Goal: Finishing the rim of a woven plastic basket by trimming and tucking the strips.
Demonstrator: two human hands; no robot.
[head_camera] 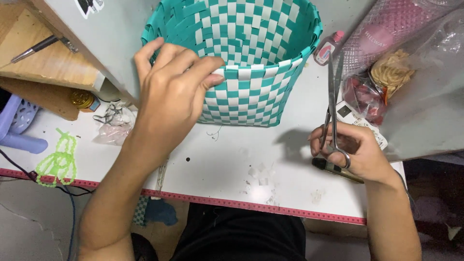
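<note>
A teal and white woven basket stands on the white table, its mouth tipped toward me. My left hand grips the basket's near rim, thumb pressed on a white strip end. My right hand rests on the table to the right of the basket and holds metal scissors by the handles, blades pointing up and away. A dark lighter-like object lies under that hand.
Clear plastic bags with a pink item, tan strips and red pieces lie at the right. A small pink-capped bottle stands behind the basket. A wooden shelf, a crumpled bag and a green bead figure sit left. A red tape measure edges the table.
</note>
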